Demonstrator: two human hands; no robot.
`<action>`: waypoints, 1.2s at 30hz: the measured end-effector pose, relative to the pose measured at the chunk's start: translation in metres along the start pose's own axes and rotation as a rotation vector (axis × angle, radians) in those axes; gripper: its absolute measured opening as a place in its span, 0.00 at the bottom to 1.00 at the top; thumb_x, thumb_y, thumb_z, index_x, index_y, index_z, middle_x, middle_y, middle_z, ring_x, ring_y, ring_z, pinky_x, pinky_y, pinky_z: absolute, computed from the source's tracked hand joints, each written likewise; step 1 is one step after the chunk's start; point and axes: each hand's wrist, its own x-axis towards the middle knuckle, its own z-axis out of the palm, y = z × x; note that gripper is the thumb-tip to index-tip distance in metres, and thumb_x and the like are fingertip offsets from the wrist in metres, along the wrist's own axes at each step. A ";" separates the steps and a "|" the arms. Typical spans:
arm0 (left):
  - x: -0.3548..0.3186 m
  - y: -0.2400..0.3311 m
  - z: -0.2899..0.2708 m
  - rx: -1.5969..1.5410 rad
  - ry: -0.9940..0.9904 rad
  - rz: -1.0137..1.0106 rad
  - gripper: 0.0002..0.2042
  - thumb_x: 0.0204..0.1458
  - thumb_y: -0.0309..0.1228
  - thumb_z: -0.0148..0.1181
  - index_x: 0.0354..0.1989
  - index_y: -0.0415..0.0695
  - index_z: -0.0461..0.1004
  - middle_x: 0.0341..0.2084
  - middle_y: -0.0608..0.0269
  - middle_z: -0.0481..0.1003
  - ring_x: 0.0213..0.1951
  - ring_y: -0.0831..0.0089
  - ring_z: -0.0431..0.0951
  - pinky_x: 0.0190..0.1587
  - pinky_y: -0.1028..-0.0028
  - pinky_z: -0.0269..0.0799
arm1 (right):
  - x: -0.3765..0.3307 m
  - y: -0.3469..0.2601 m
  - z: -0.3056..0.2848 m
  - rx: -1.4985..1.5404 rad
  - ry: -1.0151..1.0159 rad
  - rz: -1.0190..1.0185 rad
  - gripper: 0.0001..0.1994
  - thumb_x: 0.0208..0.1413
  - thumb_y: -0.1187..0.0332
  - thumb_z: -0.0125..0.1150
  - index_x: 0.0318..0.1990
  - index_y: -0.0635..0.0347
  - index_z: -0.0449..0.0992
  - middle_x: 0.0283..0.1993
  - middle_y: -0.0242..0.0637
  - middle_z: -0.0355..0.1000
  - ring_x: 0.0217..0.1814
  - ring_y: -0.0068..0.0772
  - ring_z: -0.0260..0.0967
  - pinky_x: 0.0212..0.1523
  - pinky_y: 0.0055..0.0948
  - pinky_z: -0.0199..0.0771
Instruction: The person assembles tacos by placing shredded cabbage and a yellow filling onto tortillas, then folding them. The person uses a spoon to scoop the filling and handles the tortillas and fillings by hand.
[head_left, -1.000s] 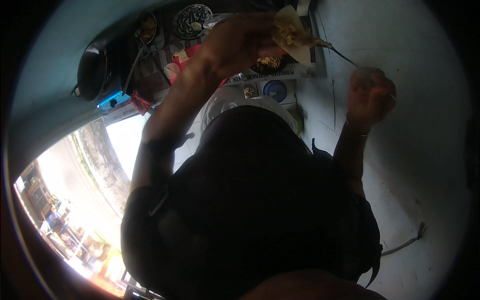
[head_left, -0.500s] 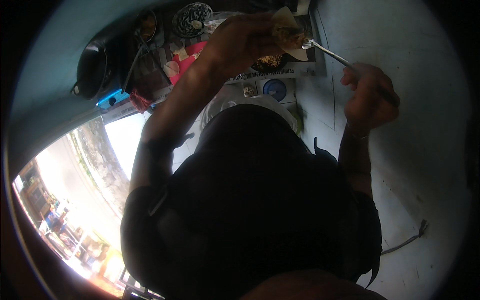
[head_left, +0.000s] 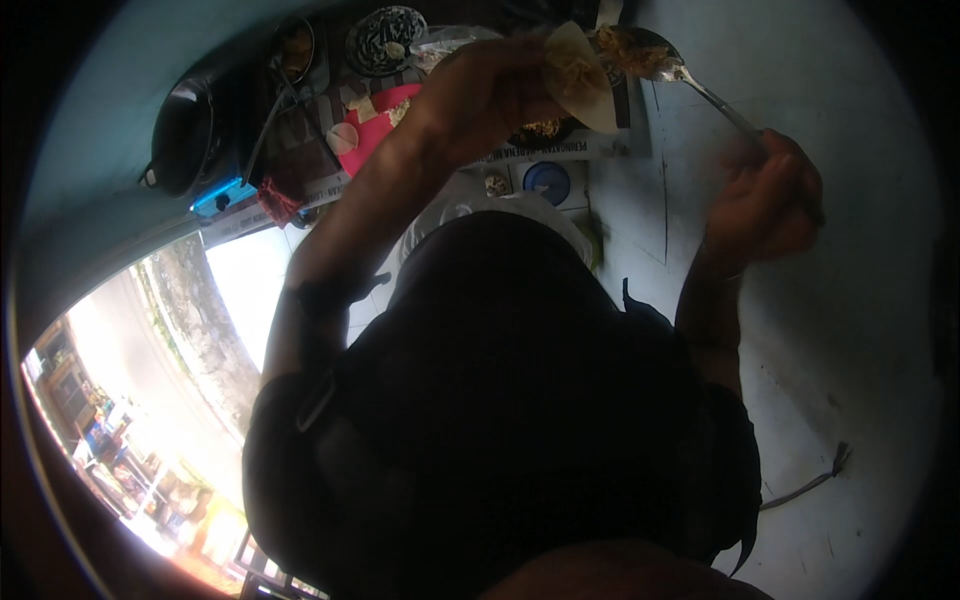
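Note:
My left hand (head_left: 495, 90) is at the top middle, closed on the edge of a thin, pale round dough wrapper (head_left: 597, 105). A little light-coloured food seems to lie on the wrapper, but it is dim. To the right, my right hand (head_left: 768, 200) is wrapped round the handle of a metal spoon (head_left: 718, 102), slightly blurred. Brownish shredded filling (head_left: 628, 52) sits in the spoon's bowl, just beyond the wrapper's right side. Beneath the left hand, a dark dish (head_left: 540, 130) with yellowish shreds is partly hidden.
On the left are a black pot (head_left: 183, 140), a small pan of food (head_left: 296, 52) and a red cloth (head_left: 280, 200). A pink plate (head_left: 372, 130) and a white-smeared dark bowl (head_left: 385, 42) are behind my left forearm. A blue lid (head_left: 548, 182) lies nearer. A pale wall (head_left: 840, 300) rises on the right.
The spoon has moved from over the wrapper to its upper right, with the filling in its bowl. My right hand has shifted right. The wrapper now shows more of its face.

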 end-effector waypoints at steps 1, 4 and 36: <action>0.000 0.001 0.000 0.004 0.007 -0.005 0.17 0.62 0.32 0.45 0.54 0.32 0.64 0.50 0.48 0.70 0.53 0.60 0.73 0.57 0.64 0.71 | 0.001 0.001 0.003 0.013 0.021 0.028 0.18 0.66 0.63 0.42 0.32 0.64 0.77 0.20 0.32 0.74 0.16 0.19 0.67 0.16 0.18 0.62; 0.000 0.001 -0.001 0.011 0.000 0.014 0.17 0.62 0.32 0.45 0.54 0.32 0.64 0.49 0.48 0.70 0.53 0.59 0.73 0.57 0.63 0.71 | 0.003 0.004 0.009 -0.027 0.056 -0.058 0.17 0.65 0.65 0.42 0.32 0.64 0.77 0.19 0.31 0.74 0.16 0.18 0.67 0.17 0.17 0.63; -0.019 -0.035 -0.109 -0.096 0.290 -0.039 0.18 0.61 0.32 0.42 0.52 0.30 0.67 0.45 0.47 0.75 0.49 0.57 0.76 0.55 0.61 0.69 | -0.278 0.257 0.196 0.445 -0.455 1.248 0.15 0.60 0.60 0.56 0.42 0.64 0.78 0.33 0.36 0.79 0.26 0.19 0.70 0.26 0.20 0.68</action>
